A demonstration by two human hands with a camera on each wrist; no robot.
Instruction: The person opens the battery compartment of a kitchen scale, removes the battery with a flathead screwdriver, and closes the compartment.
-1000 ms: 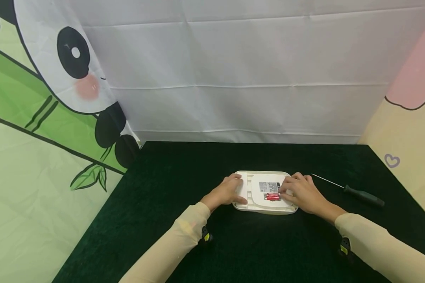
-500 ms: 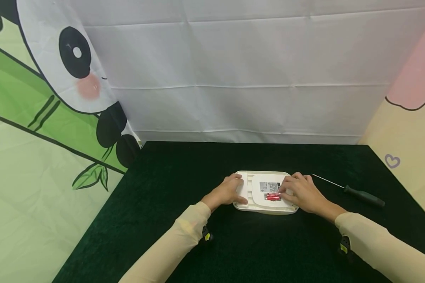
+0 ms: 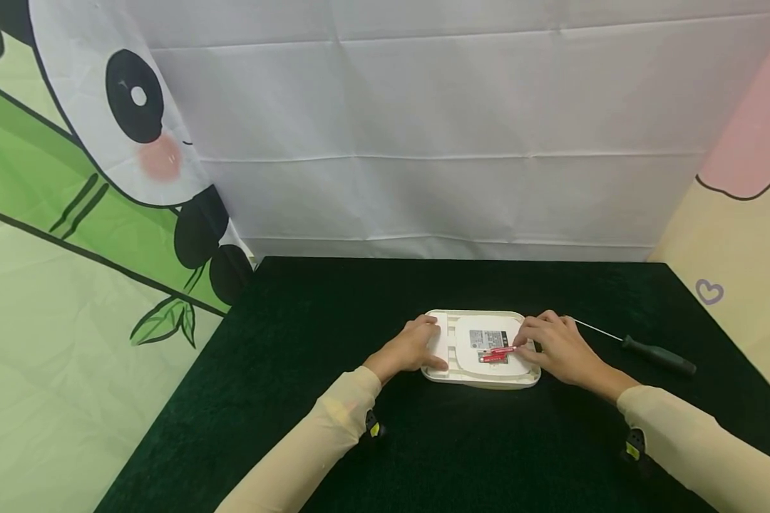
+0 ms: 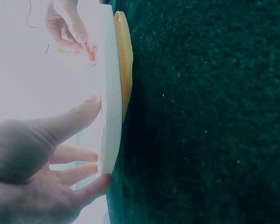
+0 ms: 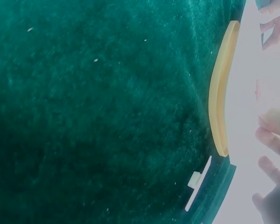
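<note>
A white plastic device (image 3: 462, 322) with rounded corners lies with a label (image 3: 485, 339) facing up. Two small red batteries sit at its open battery slot. My right hand (image 3: 555, 348) pinches the end of one battery (image 3: 504, 350), which is tilted up and angled across the other battery (image 3: 493, 359). On the device's left end rests my left hand (image 3: 409, 347), fingers toward the far side and thumb toward the near side. In the left wrist view, its fingers are fairly straight and touch the device's edge (image 4: 113, 93).
A screwdriver (image 3: 657, 355) with a dark green handle lies right of the device on the dark green cloth (image 3: 462, 449). A yellowish curved part (image 5: 219, 88) shows under the device. A small white tabbed piece (image 5: 198, 182) lies beside it in the right wrist view.
My right hand has moved slightly right and back with one battery's end, which now stands out from its former place beside the other. The left hand has stayed put.
</note>
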